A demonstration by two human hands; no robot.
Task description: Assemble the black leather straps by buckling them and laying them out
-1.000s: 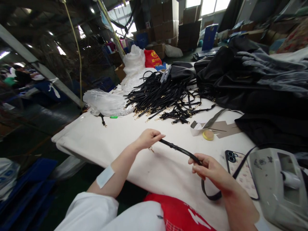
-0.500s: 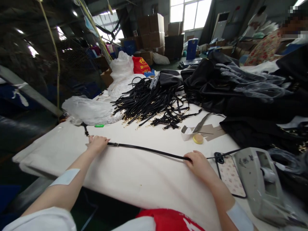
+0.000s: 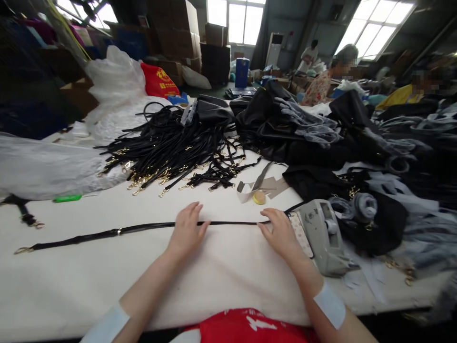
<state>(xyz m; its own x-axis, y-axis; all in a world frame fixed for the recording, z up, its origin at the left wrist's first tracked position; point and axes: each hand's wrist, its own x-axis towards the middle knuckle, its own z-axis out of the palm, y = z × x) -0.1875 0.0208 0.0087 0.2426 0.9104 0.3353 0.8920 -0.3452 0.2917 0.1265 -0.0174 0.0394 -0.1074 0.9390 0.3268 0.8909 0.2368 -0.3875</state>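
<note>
A red bag (image 3: pixel 157 81) sits before stacked cartons (image 3: pixel 173 33).

"Where's the light from?"

"The windows (image 3: pixel 236 21) at the back, burnt out to flat white."

"And the rest of the room?"

"Dim. The upper left sinks nearly to black, and the cardboard boxes (image 3: pixel 174 33) look murky."

"The desk (image 3: pixel 214 290)?"

"Pale and bright, with a faint, soft-edged shadow in front of the black strap (image 3: pixel 150 227). The gold clasps (image 3: pixel 143 181) glint a little."

"Is it sharp?"

"Fairly, mid-frame. Toward the sides things stretch and smear, the plastic sheeting (image 3: pixel 53 162) at left especially. Pixel blocks cover a co-worker's head (image 3: pixel 345 56)."
</note>
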